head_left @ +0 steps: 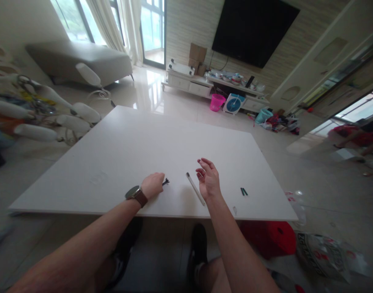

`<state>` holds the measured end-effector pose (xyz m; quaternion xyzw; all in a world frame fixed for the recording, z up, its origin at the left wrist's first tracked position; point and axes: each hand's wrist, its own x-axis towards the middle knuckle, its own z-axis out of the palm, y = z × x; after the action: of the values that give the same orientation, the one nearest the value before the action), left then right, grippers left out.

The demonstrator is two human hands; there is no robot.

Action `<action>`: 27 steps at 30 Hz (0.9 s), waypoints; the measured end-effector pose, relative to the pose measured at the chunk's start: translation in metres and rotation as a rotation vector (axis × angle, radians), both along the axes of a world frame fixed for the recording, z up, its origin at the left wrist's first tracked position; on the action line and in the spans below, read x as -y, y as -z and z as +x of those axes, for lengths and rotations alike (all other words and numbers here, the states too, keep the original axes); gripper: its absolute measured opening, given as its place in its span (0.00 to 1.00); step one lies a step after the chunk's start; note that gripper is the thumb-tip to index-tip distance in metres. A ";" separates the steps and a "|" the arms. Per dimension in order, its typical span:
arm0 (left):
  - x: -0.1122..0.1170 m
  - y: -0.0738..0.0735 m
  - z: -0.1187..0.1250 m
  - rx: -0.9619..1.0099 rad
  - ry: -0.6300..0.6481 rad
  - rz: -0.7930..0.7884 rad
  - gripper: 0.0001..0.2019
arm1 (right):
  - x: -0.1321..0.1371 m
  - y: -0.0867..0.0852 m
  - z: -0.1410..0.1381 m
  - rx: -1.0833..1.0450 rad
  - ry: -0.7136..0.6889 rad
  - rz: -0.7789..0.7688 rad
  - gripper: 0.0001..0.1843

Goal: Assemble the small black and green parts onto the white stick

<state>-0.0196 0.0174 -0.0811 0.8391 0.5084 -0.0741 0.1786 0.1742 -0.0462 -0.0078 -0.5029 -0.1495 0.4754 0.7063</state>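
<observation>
My left hand (152, 184), with a watch on its wrist, rests closed on the white table (119, 154) near the front edge; a small black part (166, 181) pokes out from its fingers. My right hand (208, 178) hovers just above the table, palm turned left, fingers loosely spread and holding nothing. A thin white pen barrel (195, 188) lies on the table just left of that hand. A small dark green piece (244, 191) lies further right. A tiny clear bit (234, 210) sits by the front edge.
A red stool (272, 238) and a printed plastic bag (323, 254) lie on the floor at the right. A white metal chair (46, 110) stands at the left. Beyond the table are a TV cabinet (201, 83), a pink basket (216, 101) and a small fan (233, 103).
</observation>
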 end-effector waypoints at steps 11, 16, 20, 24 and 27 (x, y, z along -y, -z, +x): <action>0.005 -0.042 0.030 1.122 -0.378 -0.699 0.10 | 0.003 0.011 -0.004 0.361 -0.235 -0.070 0.18; 0.005 -0.048 0.039 1.452 -0.508 -1.000 0.11 | -0.002 0.020 -0.007 0.659 -0.350 -0.016 0.18; 0.002 -0.046 0.043 1.512 -0.586 -1.056 0.08 | -0.003 0.020 -0.009 0.800 -0.356 -0.025 0.16; 0.003 -0.044 0.041 1.533 -0.617 -1.071 0.06 | -0.001 0.020 -0.010 0.852 -0.370 -0.028 0.19; 0.005 -0.045 0.036 1.522 -0.660 -1.017 0.04 | 0.002 0.024 -0.005 1.012 -0.404 -0.082 0.22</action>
<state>0.0166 0.0129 -0.0366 0.3003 0.3739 0.3311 0.8126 0.1695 -0.0483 -0.0322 -0.6572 -0.5456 0.3059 0.4205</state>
